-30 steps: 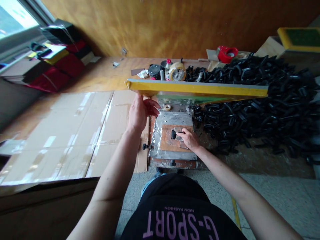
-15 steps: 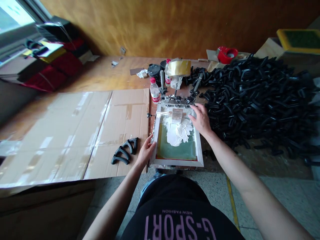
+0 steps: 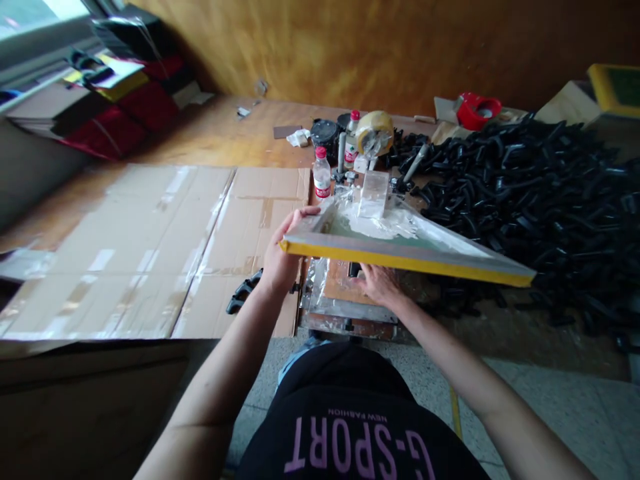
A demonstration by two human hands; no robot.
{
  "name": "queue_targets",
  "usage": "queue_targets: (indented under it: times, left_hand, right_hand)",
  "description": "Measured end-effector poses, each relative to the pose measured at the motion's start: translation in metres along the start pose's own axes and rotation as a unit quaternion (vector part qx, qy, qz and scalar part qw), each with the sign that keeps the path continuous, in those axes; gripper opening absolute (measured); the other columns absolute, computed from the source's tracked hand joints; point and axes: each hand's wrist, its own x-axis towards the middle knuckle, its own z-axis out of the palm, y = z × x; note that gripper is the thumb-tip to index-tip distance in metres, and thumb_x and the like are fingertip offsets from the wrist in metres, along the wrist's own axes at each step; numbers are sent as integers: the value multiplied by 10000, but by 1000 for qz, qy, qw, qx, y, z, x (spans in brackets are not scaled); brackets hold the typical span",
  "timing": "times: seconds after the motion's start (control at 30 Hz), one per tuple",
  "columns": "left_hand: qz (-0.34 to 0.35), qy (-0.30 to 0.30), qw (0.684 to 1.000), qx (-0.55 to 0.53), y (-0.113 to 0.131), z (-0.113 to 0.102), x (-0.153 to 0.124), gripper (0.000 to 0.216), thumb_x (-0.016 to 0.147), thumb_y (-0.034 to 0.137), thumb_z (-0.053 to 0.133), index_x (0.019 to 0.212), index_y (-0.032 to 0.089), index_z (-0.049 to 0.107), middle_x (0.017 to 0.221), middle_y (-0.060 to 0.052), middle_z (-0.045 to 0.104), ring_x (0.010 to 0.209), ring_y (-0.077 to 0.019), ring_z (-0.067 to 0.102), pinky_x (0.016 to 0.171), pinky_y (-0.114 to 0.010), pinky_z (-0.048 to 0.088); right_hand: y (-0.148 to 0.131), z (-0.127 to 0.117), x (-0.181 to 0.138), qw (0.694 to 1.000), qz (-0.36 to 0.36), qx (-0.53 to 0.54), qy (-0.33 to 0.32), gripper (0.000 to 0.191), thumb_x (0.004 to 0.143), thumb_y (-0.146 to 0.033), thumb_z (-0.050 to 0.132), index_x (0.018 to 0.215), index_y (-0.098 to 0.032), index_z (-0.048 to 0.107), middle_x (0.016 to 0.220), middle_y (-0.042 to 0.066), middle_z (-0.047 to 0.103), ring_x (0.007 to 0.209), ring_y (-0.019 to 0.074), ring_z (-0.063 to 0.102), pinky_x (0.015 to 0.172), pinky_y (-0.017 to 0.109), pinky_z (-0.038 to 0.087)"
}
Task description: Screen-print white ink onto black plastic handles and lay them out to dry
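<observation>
My left hand (image 3: 281, 257) grips the left front corner of a screen-printing frame (image 3: 410, 259), which is raised and tilted up at its front edge. White ink (image 3: 387, 227) lies on the green mesh, and a clear squeegee block (image 3: 374, 195) stands at the far end. Under the raised frame, my right hand (image 3: 381, 285) has its thumb and fingers closed at a black plastic piece (image 3: 354, 269) on the base board (image 3: 337, 283). Most of that piece is hidden by the frame and fingers. Several curved black handles (image 3: 243, 293) lie on the cardboard left of my left forearm.
Flattened cardboard (image 3: 165, 247) covers the left of the table. A large heap of black plastic parts (image 3: 510, 187) fills the right. Behind the frame stand a red-capped bottle (image 3: 321, 175), a tape roll (image 3: 375, 133) and a dark tub (image 3: 324, 135). A red tape dispenser (image 3: 477, 110) sits farther back.
The frame has gone from lying flat to tilted up, lifted by my left hand. My right hand has moved from the frame's far right side to beneath it, at the black piece.
</observation>
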Motion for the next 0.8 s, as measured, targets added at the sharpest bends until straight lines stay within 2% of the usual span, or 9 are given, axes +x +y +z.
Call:
queue_targets:
  times: [0.07,0.13,0.2,0.3,0.4,0.53,0.63,0.73,0.8]
  left_hand:
    - [-4,-16,1000,-21,5,6,11,469,885,570,498,1109,188,655,832,-36,674,603,-101,609,513,-194,483]
    - [-18,-23,999,-32,9,11,19,463,887,569,490,1126,202,639,727,-18,655,527,-94,585,465,-190,466]
    - [-22,-17,999,-35,11,13,22,456,891,568,482,1133,212,632,672,-9,643,506,-93,580,453,-184,461]
    - [-24,-12,999,-36,12,14,22,459,889,574,485,1129,212,636,647,-8,641,496,-93,580,445,-181,457]
    - [-23,-13,998,-49,13,16,21,447,896,574,478,1103,217,650,639,-8,642,491,-91,576,446,-183,458]
    - [-8,-14,998,-67,14,19,21,394,900,544,490,1070,231,657,626,1,634,480,-87,562,445,-184,449]
    - [-2,-16,998,-66,14,20,25,384,889,535,512,1074,230,654,623,6,626,475,-87,558,440,-186,438]
    - [-6,-18,999,-38,10,17,25,422,891,560,492,1082,220,652,632,1,621,489,-96,561,454,-195,446]
    - [1,-11,1000,-13,7,11,20,430,887,567,498,1056,206,659,700,-12,638,537,-101,576,478,-198,457]
  right_hand:
    - [-30,22,5,999,-2,-37,-35,724,881,-520,575,1432,-70,446,1512,212,390,1416,338,329,1163,486,252]
    - [-47,30,4,996,5,-66,-64,838,873,-551,578,1472,-6,361,1572,232,235,1474,343,188,1200,481,166]
    - [-55,26,-4,995,-6,-59,-82,856,868,-563,585,1466,10,366,1574,233,211,1480,341,161,1208,466,158]
    - [-54,6,-26,992,-57,4,-115,661,900,-523,566,1379,-68,529,1472,189,447,1430,309,323,1191,462,235]
    - [-43,-12,-38,990,-46,81,-110,357,965,-382,499,1198,-191,690,1216,85,691,1269,241,550,1116,408,390]
    - [-31,-15,-23,995,4,100,-13,338,971,-232,457,1232,-186,667,1295,89,643,1250,203,567,1087,371,437]
    - [-35,-6,-7,995,-2,95,4,339,931,-195,526,1241,-157,658,1335,111,612,1275,213,545,1109,372,414]
    - [-29,-5,-9,994,0,110,2,283,938,-206,514,1138,-183,712,1198,89,697,1160,202,623,1047,341,462]
    - [-6,-16,-20,992,69,106,26,285,950,-248,486,1104,-207,723,1046,79,740,1002,204,680,951,346,515]
